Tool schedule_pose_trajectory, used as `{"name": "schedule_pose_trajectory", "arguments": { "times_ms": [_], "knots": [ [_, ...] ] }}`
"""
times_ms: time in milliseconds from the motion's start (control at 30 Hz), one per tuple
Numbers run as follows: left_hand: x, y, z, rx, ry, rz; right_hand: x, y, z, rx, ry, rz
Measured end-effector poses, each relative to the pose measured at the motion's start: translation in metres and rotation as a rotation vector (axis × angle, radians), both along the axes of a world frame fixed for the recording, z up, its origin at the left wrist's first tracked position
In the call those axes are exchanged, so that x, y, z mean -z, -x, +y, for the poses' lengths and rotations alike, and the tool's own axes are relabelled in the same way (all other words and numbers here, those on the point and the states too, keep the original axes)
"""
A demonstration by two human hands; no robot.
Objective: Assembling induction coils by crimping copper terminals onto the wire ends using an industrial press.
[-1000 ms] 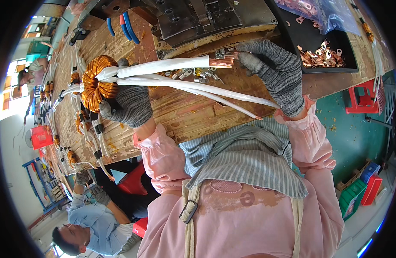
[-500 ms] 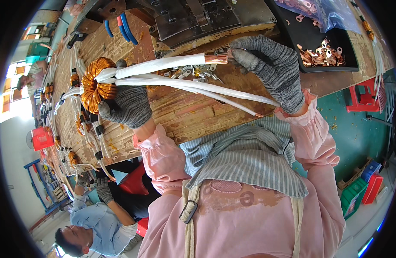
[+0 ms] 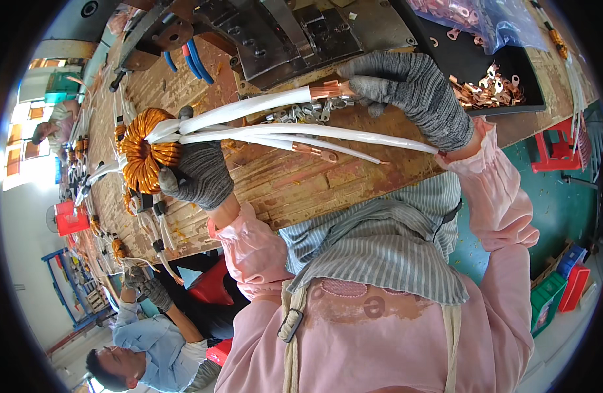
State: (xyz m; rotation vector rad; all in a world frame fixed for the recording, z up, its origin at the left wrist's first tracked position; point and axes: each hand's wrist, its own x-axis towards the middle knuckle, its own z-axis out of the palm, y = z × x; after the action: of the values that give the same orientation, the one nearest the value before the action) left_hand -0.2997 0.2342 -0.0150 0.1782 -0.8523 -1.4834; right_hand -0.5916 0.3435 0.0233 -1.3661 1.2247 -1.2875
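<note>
My left hand [image 3: 200, 171], in a grey knitted glove, is closed round a toroidal coil [image 3: 143, 152] wound with orange-brown copper wire. Several white-sleeved leads [image 3: 249, 110] run from the coil to the right. The thickest ends in bare copper strands [image 3: 320, 92], where my gloved right hand [image 3: 406, 88] pinches a copper cable lug [image 3: 345, 88] against them. How far the strands sit inside the lug is hard to make out. A lower lead carries another copper lug [image 3: 318, 152], and a thinner one shows a bare copper tip.
A dark metal press [image 3: 295, 39] stands at the bench's back, with loose silvery lugs [image 3: 314, 112] before it. At right, a black tray [image 3: 534, 98] holds copper lugs [image 3: 488, 88] and a plastic bag. More coils [image 3: 118, 247] line the left; a co-worker [image 3: 150, 350] sits lower left.
My right hand has shifted slightly left and up, with a copper lug now showing at the strands' end. The lower lead's lug has come into sight. The whole view has shifted slightly.
</note>
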Motion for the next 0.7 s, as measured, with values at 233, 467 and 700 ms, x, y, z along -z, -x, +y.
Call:
{"name": "schedule_pose_trajectory", "arguments": {
  "times_ms": [233, 467, 700],
  "knots": [
    [-0.014, 0.0, -0.01, 0.03, 0.006, -0.028, -0.01, 0.011, -0.024, -0.085, 0.022, -0.212],
    [-0.017, 0.01, -0.006, -0.13, -0.035, -0.052, -0.009, 0.017, -0.039, -0.083, 0.084, -0.177],
    [-0.017, 0.014, -0.008, -0.141, -0.042, -0.066, -0.009, 0.019, -0.053, -0.033, 0.028, -0.207]
  ]
}}
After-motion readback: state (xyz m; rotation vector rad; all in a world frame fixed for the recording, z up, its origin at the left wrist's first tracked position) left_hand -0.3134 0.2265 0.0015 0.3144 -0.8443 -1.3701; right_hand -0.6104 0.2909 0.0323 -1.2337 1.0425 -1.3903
